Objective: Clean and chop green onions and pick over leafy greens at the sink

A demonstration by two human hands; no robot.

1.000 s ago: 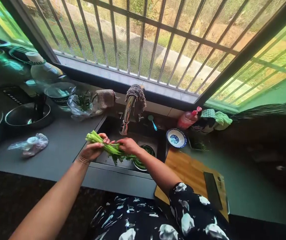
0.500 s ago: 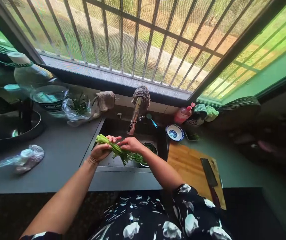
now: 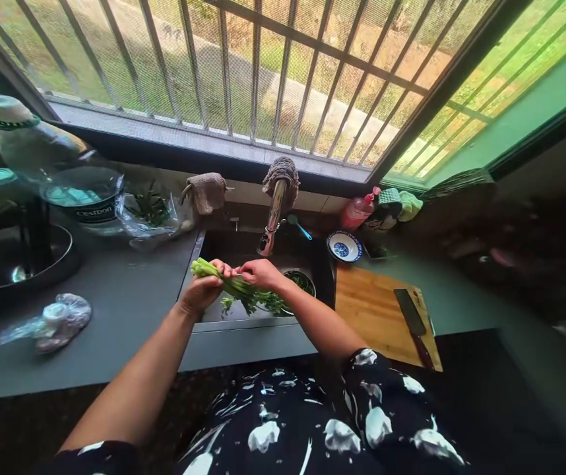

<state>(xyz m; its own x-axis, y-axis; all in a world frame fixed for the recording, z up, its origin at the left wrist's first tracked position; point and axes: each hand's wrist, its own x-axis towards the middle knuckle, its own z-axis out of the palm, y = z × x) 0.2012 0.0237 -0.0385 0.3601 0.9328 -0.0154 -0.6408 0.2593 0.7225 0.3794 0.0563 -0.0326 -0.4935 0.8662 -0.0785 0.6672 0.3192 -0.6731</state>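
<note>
Over the sink point(image 3: 226, 245), my left hand point(image 3: 200, 291) is closed round a bunch of celery point(image 3: 237, 286). Its pale cut stalk ends point to the left, and the leafy ends hang to the right over the sink's front part. My right hand point(image 3: 263, 273) is beside the middle of the bunch, its fingers pinched together close to the left fingertips. What those fingers grip, perhaps a stalk, is too small to make out. Behind my right forearm, a round bowl point(image 3: 314, 294) with chopped-looking greens in it stands in the sink, partly hidden.
The faucet point(image 3: 276, 208) rises behind my hands, a cloth on top. Right of the sink, a cleaver point(image 3: 410, 313) lies on a wooden cutting board point(image 3: 362, 303), with a blue-rimmed dish point(image 3: 344, 246) behind. Leftward are bagged greens point(image 3: 149, 206) and a small plastic bag point(image 3: 65, 322).
The right hand's fingers have curled into a tighter pinch by the celery. The left hand keeps its hold. The view has shifted slightly.
</note>
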